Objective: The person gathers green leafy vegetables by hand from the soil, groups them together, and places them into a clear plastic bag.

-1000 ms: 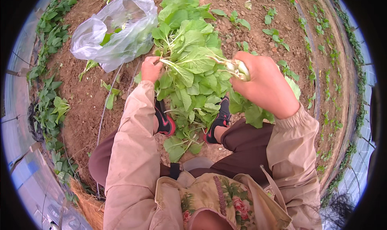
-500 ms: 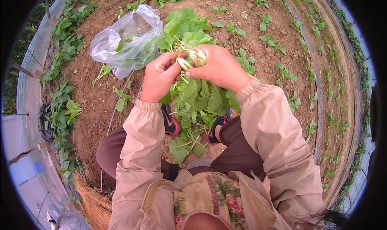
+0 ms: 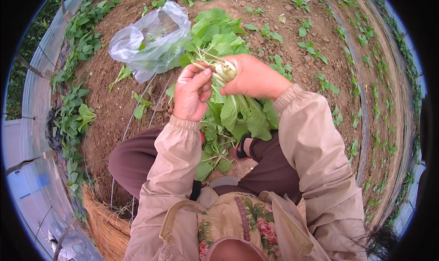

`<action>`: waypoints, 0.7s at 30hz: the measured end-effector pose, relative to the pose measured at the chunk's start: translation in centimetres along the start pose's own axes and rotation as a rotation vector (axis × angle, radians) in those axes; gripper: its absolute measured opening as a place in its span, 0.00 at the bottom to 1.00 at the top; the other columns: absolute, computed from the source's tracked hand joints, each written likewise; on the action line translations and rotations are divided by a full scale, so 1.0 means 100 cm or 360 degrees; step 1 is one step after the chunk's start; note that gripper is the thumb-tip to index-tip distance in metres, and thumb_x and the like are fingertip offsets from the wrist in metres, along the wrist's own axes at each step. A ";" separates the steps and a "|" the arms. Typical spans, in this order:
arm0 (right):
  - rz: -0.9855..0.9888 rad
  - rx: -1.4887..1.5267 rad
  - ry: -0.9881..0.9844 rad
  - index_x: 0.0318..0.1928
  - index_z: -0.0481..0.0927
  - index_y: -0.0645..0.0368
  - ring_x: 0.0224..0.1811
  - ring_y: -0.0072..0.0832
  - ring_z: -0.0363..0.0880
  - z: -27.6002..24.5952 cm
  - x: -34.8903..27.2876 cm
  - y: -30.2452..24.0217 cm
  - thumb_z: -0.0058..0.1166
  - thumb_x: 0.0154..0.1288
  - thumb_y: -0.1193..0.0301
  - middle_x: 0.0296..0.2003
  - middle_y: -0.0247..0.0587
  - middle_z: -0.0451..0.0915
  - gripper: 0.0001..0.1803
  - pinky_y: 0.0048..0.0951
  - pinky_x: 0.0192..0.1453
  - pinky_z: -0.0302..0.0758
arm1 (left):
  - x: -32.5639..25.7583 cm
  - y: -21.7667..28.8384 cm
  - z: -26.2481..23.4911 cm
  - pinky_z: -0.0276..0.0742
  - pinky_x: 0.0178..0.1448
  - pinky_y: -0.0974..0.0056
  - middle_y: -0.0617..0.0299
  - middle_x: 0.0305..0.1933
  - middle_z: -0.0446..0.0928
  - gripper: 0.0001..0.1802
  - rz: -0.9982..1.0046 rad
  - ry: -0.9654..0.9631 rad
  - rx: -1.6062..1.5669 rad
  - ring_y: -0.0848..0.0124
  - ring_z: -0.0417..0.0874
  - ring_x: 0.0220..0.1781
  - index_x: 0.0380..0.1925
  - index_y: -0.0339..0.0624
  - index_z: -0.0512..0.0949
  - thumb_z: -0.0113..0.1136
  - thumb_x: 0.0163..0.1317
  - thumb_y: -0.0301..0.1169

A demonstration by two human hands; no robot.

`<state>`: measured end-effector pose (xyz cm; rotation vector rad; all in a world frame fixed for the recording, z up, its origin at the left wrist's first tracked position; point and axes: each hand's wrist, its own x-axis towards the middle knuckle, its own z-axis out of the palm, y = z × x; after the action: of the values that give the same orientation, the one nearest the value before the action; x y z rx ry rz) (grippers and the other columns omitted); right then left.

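Note:
My right hand [image 3: 257, 76] is closed around a bunch of leafy greens, its pale root ends [image 3: 225, 70] sticking out toward the left. The broad green leaves [image 3: 244, 117] of this bunch hang below the hand, over my shoes. At the root ends, my left hand [image 3: 194, 91] is closed, thumb pressed to the index finger on a thin pale stalk. Its other fingers are curled toward the palm. Just beyond both hands lies a heap of picked greens [image 3: 217, 30] on the soil.
A clear plastic bag [image 3: 153, 43] with some greens inside lies open at the far left. Loose leaves [image 3: 214, 153] lie between my feet. Rows of seedlings [image 3: 313, 50] grow to the right. Straw-like bristles [image 3: 105, 222] are by my left side, near plastic sheeting [image 3: 34, 169].
The pale stalk that my left fingers held out has gone in beside the root ends in my right hand. My left hand has turned, its palm side showing more.

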<state>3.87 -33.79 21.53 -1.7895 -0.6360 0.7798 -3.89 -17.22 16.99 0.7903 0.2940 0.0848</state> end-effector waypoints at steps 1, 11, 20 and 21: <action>0.0015 0.0056 -0.0086 0.42 0.80 0.62 0.33 0.21 0.76 -0.004 -0.002 -0.003 0.68 0.46 0.77 0.30 0.30 0.81 0.19 0.26 0.42 0.75 | -0.001 0.000 0.000 0.58 0.19 0.77 0.63 0.36 0.81 0.07 0.0001 0.0025 -0.0115 0.83 0.67 0.21 0.41 0.43 0.77 0.60 0.65 0.21; 0.0192 -0.0523 0.0528 0.38 0.79 0.64 0.33 0.23 0.76 -0.057 -0.036 0.002 0.68 0.49 0.75 0.30 0.34 0.80 0.16 0.28 0.41 0.74 | -0.039 -0.070 -0.149 0.83 0.37 0.59 0.54 0.35 0.84 0.18 -0.1279 -0.0302 0.1750 0.63 0.86 0.33 0.45 0.34 0.81 0.69 0.56 0.31; 0.0335 -0.0643 0.0491 0.32 0.77 0.64 0.27 0.45 0.77 -0.044 -0.034 -0.006 0.65 0.52 0.69 0.23 0.51 0.76 0.12 0.40 0.34 0.72 | 0.128 -0.135 -0.227 0.76 0.55 0.56 0.47 0.43 0.84 0.17 0.0006 0.0671 0.2118 0.54 0.84 0.49 0.46 0.43 0.84 0.60 0.62 0.40; 0.0315 -0.0625 0.0494 0.32 0.77 0.64 0.27 0.46 0.77 -0.041 -0.031 -0.013 0.65 0.53 0.70 0.23 0.51 0.76 0.12 0.40 0.34 0.72 | 0.148 -0.134 -0.251 0.75 0.58 0.56 0.47 0.46 0.83 0.18 0.0068 0.0671 0.2183 0.54 0.83 0.51 0.47 0.43 0.83 0.59 0.61 0.41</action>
<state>4.86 -38.11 24.47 -2.3037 -0.4278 0.5099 2.45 -6.61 -12.62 2.1495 0.7573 0.0833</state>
